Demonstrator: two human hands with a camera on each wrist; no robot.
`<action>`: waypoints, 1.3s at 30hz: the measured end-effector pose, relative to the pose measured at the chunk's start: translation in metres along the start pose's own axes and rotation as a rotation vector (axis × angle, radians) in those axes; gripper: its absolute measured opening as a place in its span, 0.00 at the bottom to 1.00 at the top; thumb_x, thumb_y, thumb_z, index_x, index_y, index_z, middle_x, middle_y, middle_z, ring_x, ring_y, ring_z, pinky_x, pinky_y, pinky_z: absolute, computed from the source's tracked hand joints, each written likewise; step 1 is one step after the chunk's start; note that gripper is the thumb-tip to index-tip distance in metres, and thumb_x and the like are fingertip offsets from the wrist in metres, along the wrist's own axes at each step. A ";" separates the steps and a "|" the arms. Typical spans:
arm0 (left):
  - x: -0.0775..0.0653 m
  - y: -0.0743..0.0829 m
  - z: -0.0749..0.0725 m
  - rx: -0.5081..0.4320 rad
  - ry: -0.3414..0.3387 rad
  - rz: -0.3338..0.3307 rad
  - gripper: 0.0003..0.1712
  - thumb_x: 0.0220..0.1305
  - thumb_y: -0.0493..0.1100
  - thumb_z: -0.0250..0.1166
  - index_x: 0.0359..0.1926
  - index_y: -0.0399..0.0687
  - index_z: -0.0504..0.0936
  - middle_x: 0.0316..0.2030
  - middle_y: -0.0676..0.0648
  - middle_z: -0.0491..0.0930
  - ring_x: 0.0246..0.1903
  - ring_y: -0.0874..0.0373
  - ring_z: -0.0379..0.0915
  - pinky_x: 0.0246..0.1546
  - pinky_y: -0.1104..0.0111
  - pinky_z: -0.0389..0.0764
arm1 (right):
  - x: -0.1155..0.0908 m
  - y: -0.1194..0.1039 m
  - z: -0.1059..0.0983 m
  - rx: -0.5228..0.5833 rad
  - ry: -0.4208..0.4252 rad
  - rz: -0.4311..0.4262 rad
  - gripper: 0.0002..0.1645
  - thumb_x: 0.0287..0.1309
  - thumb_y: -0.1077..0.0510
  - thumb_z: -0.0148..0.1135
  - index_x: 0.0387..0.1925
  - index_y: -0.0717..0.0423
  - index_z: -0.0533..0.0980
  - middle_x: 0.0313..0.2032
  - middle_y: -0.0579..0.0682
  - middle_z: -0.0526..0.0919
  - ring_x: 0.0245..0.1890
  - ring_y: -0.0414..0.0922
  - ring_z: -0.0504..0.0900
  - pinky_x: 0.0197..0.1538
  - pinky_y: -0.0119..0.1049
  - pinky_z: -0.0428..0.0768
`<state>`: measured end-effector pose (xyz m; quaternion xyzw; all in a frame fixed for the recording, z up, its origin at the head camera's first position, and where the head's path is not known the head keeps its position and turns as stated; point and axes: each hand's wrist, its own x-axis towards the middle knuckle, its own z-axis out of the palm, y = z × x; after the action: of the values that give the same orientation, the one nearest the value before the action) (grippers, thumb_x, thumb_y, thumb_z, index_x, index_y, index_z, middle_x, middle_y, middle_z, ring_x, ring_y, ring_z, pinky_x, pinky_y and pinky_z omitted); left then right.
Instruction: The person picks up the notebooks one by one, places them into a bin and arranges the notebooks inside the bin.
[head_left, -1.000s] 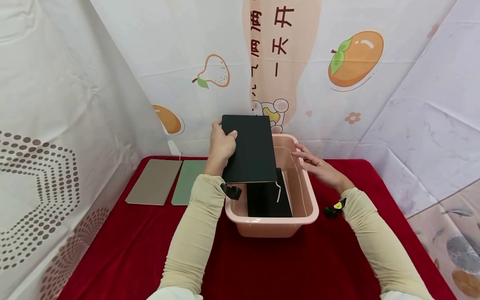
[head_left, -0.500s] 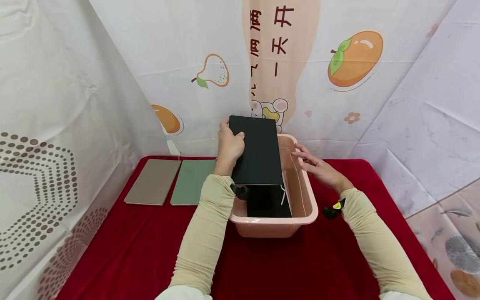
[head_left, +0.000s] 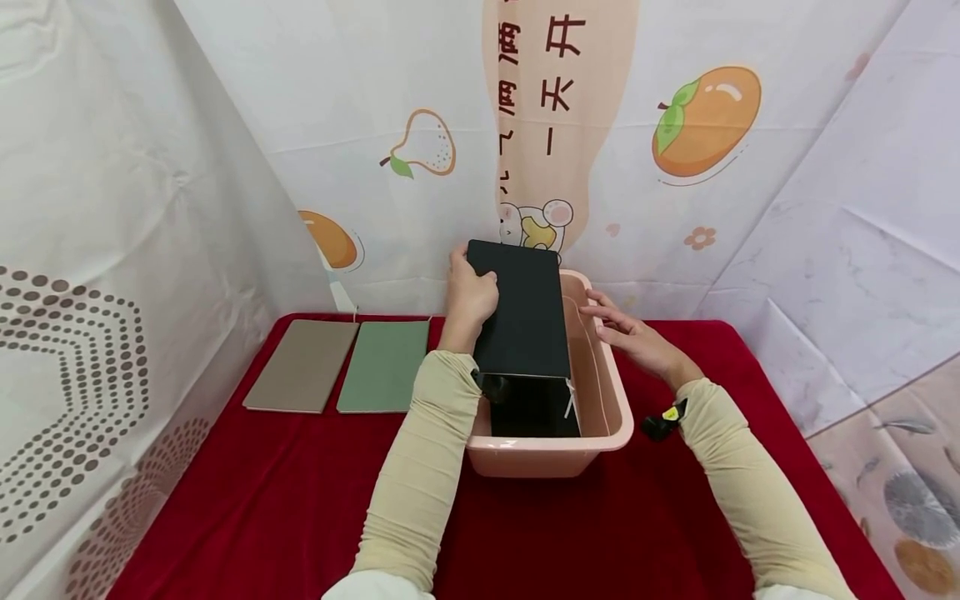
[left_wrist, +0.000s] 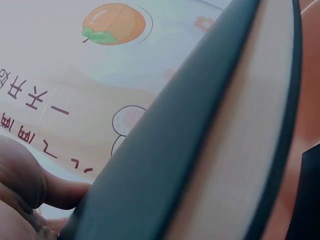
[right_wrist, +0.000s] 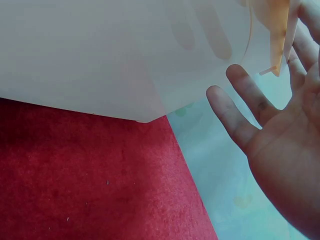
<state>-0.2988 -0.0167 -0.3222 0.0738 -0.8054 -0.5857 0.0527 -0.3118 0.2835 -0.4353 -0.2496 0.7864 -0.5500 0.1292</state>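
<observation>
My left hand (head_left: 470, 300) grips a black hardcover notebook (head_left: 525, 312) by its left edge, thumb on top of the cover. The notebook is tilted over a pink plastic basin (head_left: 543, 444), and a pale ribbon bookmark (head_left: 572, 398) hangs from its near corner. Its cover and page block (left_wrist: 240, 130) fill much of the left wrist view. Inside the basin lies another black notebook (head_left: 534, 412), partly hidden by the held one. My right hand (head_left: 637, 340) rests against the basin's right rim with its fingers extended; the right wrist view shows them beside the basin's outer wall (right_wrist: 100, 55).
A beige notebook (head_left: 303, 367) and a green notebook (head_left: 384, 367) lie side by side on the red cloth (head_left: 300, 492), left of the basin. Behind the table hangs a white printed curtain (head_left: 360, 92).
My left hand has moved right and slightly down with the black notebook, further over the basin, uncovering more of the green notebook. The right hand has stayed at the rim.
</observation>
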 end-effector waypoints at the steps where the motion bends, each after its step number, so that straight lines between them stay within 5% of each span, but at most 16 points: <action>1: -0.001 0.001 0.001 0.012 0.004 -0.002 0.37 0.74 0.37 0.55 0.79 0.51 0.50 0.76 0.41 0.57 0.75 0.48 0.57 0.77 0.53 0.60 | 0.000 -0.001 -0.001 -0.010 0.003 0.002 0.30 0.78 0.55 0.49 0.76 0.56 0.62 0.83 0.42 0.41 0.82 0.54 0.42 0.64 0.22 0.67; 8: -0.002 0.008 0.004 0.065 0.022 0.023 0.36 0.74 0.39 0.55 0.78 0.51 0.52 0.73 0.40 0.61 0.71 0.46 0.63 0.74 0.52 0.65 | -0.002 -0.007 -0.005 -0.100 0.046 0.007 0.31 0.75 0.54 0.54 0.75 0.51 0.65 0.82 0.40 0.48 0.80 0.53 0.49 0.61 0.19 0.69; 17: -0.004 0.008 0.011 0.126 0.003 0.005 0.35 0.74 0.40 0.53 0.77 0.49 0.52 0.74 0.40 0.61 0.71 0.46 0.63 0.75 0.51 0.64 | -0.001 -0.003 -0.004 -0.084 0.064 -0.024 0.30 0.74 0.56 0.56 0.74 0.54 0.66 0.81 0.45 0.51 0.75 0.45 0.60 0.59 0.21 0.73; 24: -0.002 0.005 0.020 0.158 -0.031 -0.038 0.38 0.73 0.38 0.47 0.80 0.48 0.47 0.83 0.45 0.43 0.75 0.49 0.56 0.73 0.51 0.66 | 0.000 0.000 -0.003 -0.078 0.070 -0.026 0.30 0.75 0.57 0.55 0.74 0.56 0.66 0.81 0.47 0.51 0.68 0.45 0.64 0.60 0.20 0.71; 28: -0.004 0.004 0.024 0.188 -0.041 -0.053 0.41 0.72 0.37 0.46 0.81 0.46 0.44 0.77 0.38 0.56 0.69 0.47 0.63 0.67 0.53 0.71 | 0.000 0.000 -0.003 -0.070 0.077 -0.024 0.29 0.74 0.57 0.55 0.74 0.55 0.67 0.81 0.46 0.51 0.68 0.41 0.64 0.60 0.20 0.71; 31: -0.006 0.003 0.026 0.246 -0.050 -0.046 0.42 0.71 0.38 0.46 0.82 0.43 0.42 0.61 0.34 0.71 0.60 0.45 0.70 0.58 0.56 0.75 | -0.001 -0.001 -0.002 -0.048 0.087 -0.024 0.28 0.74 0.58 0.55 0.72 0.57 0.68 0.81 0.46 0.52 0.68 0.40 0.64 0.61 0.21 0.69; 34: -0.008 0.002 0.028 0.299 -0.037 -0.038 0.41 0.71 0.39 0.48 0.81 0.43 0.45 0.50 0.35 0.74 0.53 0.45 0.73 0.50 0.57 0.75 | -0.001 -0.001 -0.001 -0.038 0.089 -0.027 0.27 0.74 0.57 0.56 0.70 0.58 0.69 0.81 0.47 0.52 0.69 0.40 0.63 0.63 0.21 0.66; 39: -0.008 -0.001 0.032 0.289 -0.037 -0.057 0.38 0.73 0.41 0.50 0.80 0.47 0.48 0.66 0.34 0.67 0.56 0.43 0.72 0.56 0.53 0.76 | 0.000 -0.001 0.001 -0.035 0.091 -0.026 0.24 0.74 0.57 0.55 0.68 0.58 0.70 0.81 0.46 0.52 0.69 0.42 0.62 0.62 0.22 0.69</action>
<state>-0.2965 0.0148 -0.3333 0.0926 -0.8797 -0.4663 0.0102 -0.3108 0.2829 -0.4349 -0.2367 0.7978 -0.5485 0.0819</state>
